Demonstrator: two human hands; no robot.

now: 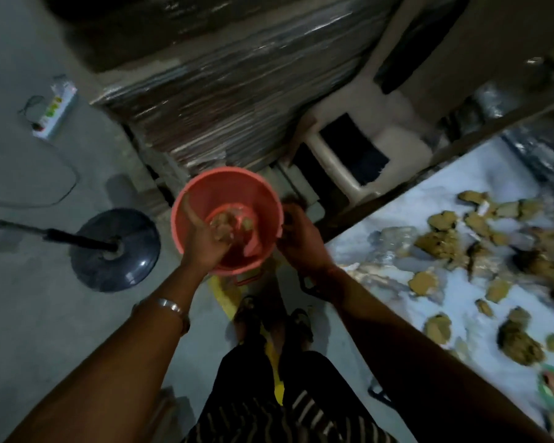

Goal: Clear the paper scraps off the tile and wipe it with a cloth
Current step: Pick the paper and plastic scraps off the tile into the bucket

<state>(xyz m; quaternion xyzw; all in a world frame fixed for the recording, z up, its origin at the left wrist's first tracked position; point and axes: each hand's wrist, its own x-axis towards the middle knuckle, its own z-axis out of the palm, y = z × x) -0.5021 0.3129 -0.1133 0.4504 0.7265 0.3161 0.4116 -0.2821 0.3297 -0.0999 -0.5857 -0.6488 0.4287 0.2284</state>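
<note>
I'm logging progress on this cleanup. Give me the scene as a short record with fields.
left hand: over the bucket, fingers curled around brown scraps
right hand: at the bucket's right rim; blurred, grip unclear
bucket: pink, on the floor, some scraps inside
tile: white, at right, many brown paper scraps left on it
cloth: none visible
fan base: dark, round, left of the bucket

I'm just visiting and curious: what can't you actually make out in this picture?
- Head view: motion blur hides what the right hand grips beside the round pink plastic bucket.
- The white marbled tile with brown paper scraps is cut by the right edge.
- No cloth identifiable.
</note>
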